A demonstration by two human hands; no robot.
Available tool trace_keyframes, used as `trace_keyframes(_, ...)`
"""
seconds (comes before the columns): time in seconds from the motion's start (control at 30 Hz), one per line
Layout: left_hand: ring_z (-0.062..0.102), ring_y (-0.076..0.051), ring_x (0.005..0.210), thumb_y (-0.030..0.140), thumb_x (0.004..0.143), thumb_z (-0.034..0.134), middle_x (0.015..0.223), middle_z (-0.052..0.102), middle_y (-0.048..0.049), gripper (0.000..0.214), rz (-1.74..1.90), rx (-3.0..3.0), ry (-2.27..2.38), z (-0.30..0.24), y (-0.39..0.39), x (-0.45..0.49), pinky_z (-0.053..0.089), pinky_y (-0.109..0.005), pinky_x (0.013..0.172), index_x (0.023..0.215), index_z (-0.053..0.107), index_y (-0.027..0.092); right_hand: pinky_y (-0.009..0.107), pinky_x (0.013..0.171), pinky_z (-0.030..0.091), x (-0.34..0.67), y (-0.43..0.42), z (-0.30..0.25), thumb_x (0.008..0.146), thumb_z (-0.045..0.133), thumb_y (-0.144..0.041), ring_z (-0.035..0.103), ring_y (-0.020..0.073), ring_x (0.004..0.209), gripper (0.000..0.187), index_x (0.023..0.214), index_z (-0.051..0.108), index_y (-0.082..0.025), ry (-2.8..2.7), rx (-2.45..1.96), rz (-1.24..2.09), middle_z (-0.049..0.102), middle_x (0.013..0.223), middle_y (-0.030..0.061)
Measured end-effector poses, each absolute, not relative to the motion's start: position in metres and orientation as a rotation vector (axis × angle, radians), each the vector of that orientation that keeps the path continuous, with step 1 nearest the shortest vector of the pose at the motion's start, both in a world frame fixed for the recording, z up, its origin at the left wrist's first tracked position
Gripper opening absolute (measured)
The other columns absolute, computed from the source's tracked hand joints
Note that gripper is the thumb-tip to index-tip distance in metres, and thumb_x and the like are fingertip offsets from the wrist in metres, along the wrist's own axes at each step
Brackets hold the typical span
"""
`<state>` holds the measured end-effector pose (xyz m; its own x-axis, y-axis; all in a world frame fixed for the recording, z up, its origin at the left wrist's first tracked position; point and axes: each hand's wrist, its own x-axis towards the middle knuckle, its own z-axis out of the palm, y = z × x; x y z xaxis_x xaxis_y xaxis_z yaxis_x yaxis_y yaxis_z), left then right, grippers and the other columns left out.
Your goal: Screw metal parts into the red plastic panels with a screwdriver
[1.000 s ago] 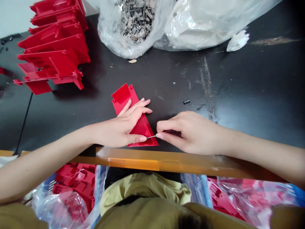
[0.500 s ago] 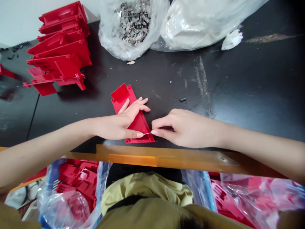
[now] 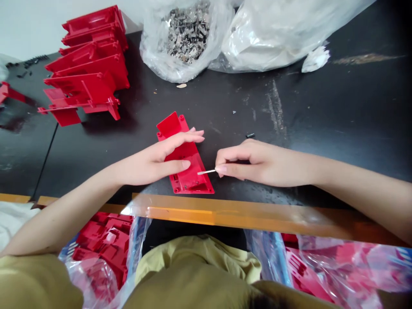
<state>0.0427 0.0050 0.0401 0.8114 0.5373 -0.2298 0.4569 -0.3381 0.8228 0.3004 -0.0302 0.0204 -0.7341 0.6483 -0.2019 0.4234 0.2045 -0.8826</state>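
Note:
A red plastic part (image 3: 188, 171) lies flat on the black table (image 3: 322, 111), near its front edge. My left hand (image 3: 161, 156) rests on top of the part, fingers stretched out and thumb pressing its middle. My right hand (image 3: 251, 163) is closed in a pinch on a thin metal strip (image 3: 206, 172). The strip's free tip touches the right side of the red part.
A stack of red plastic parts (image 3: 88, 68) stands at the back left. A clear bag of small metal pieces (image 3: 186, 30) and another plastic bag (image 3: 283, 30) sit at the back. Bags of red parts (image 3: 103, 249) lie below the table's orange edge (image 3: 225, 212).
My left thumb has slid from the part's near right corner to its middle. My right hand has pulled slightly right, so more of the metal strip shows between hand and part.

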Motion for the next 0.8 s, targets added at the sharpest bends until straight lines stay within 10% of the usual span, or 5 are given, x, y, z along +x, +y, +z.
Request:
trace_keyframes(0.33, 0.010, -0.031, 0.154, 0.044, 0.086, 0.065, 0.163, 0.023, -0.0134, 0.069, -0.019, 2.264, 0.682, 0.026, 0.004, 0.043, 0.003, -0.061, 0.124, 0.146, 0.040, 0.019, 0.025, 0.058, 0.028, 0.294, -0.039, 0.020, 0.098, 0.044, -0.033, 0.047, 0.0100, 0.054, 0.026, 0.080, 0.059, -0.021, -2.605, -1.143, 1.250, 0.056, 0.061, -0.0045)
trace_keyframes(0.8, 0.004, -0.029, 0.154, 0.060, 0.087, 0.060, 0.164, 0.018, -0.0101, 0.084, -0.064, 2.231, 0.687, 0.023, 0.006, 0.042, -0.002, -0.056, 0.126, 0.154, 0.027, 0.022, 0.028, 0.052, 0.018, 0.287, -0.057, 0.019, 0.103, 0.033, -0.029, 0.041, 0.0116, 0.049, 0.027, 0.079, 0.041, -0.021, -2.703, -1.140, 0.947, 0.058, 0.065, -0.0035)
